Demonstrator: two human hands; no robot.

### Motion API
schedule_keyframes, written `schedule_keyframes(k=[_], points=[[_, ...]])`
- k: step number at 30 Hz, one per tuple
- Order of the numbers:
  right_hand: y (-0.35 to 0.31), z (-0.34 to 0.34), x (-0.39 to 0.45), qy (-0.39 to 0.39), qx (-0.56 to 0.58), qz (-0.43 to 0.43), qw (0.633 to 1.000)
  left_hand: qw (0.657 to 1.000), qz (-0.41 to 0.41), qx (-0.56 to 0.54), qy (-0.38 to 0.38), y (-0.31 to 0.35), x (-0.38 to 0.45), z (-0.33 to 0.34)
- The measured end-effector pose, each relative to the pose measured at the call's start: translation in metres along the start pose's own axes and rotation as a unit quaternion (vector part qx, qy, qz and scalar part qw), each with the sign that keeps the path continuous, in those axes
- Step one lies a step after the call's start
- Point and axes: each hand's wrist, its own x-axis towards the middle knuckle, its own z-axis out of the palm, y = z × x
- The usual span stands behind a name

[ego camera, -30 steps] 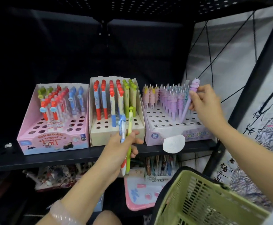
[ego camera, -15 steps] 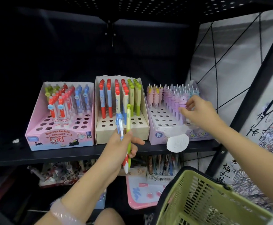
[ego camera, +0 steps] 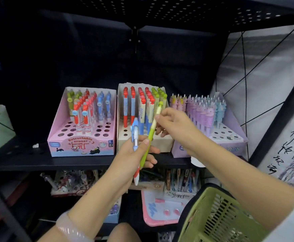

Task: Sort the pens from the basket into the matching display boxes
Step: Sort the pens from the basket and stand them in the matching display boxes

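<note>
Three display boxes are standing side by side on the black shelf [ego camera: 29, 159]. The pink box [ego camera: 83, 147] on the left is holding green, red and blue pens upright in its rear rows, with the front holes unfilled. The beige box [ego camera: 143, 144] in the middle is carrying red-capped and green-capped pens at the back. The lilac box [ego camera: 230, 142] on the right is showing yellow, pink, purple and blue figure-shaped pens packed in its rear rows. The left hand [ego camera: 134, 154] is gripping two pens in front of the beige box: a blue-topped pen [ego camera: 135, 135] and a green pen [ego camera: 151, 133], both tilted, with the fingers curled round their barrels. The right hand [ego camera: 174, 123] is pinching the upper part of the green pen between thumb and fingertips, just below its green cap. The green basket [ego camera: 217, 217] is sitting at lower right, below the right forearm; its contents cannot be made out.
</note>
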Motion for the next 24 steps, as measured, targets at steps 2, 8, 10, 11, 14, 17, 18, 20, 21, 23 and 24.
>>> schedule_keyframes(k=[2,8,10,11,14,17,18,20,21,23,24], points=[[-0.004,-0.007,0.012,0.096,0.021,-0.027,0.995,1.0,-0.018,0.005,0.015,0.002,0.0,-0.007],[0.004,-0.024,0.037,0.221,-0.161,-0.113,0.955,0.995,-0.057,0.055,0.055,-0.004,0.0,-0.02],[0.011,-0.016,0.039,0.192,-0.191,-0.109,0.956,0.995,-0.073,0.033,0.059,-0.002,0.0,-0.022],[0.015,-0.012,0.04,0.177,-0.21,-0.106,0.956,0.995,-0.08,0.009,0.059,0.0,0.0,-0.024],[0.022,-0.005,0.045,0.134,-0.262,-0.087,0.952,0.991,-0.095,-0.068,0.063,0.005,0.001,-0.031],[0.024,0.0,0.05,0.064,-0.322,-0.043,0.944,0.992,-0.077,-0.068,0.075,0.006,0.0,-0.037],[0.025,0.001,0.05,0.059,-0.342,-0.035,0.937,0.993,-0.066,-0.058,0.08,0.006,-0.001,-0.038],[0.025,0.001,0.047,0.105,-0.346,-0.038,0.932,0.995,-0.036,-0.027,0.084,0.005,-0.003,-0.041],[0.024,0.002,0.043,0.146,-0.329,-0.054,0.931,0.996,-0.022,-0.012,0.082,0.004,-0.004,-0.042],[0.016,0.005,0.031,0.198,-0.272,-0.106,0.936,0.997,-0.001,0.009,0.078,0.004,-0.005,-0.043],[0.011,0.009,0.025,0.186,-0.238,-0.12,0.946,0.997,0.007,0.015,0.076,0.004,-0.006,-0.042]])
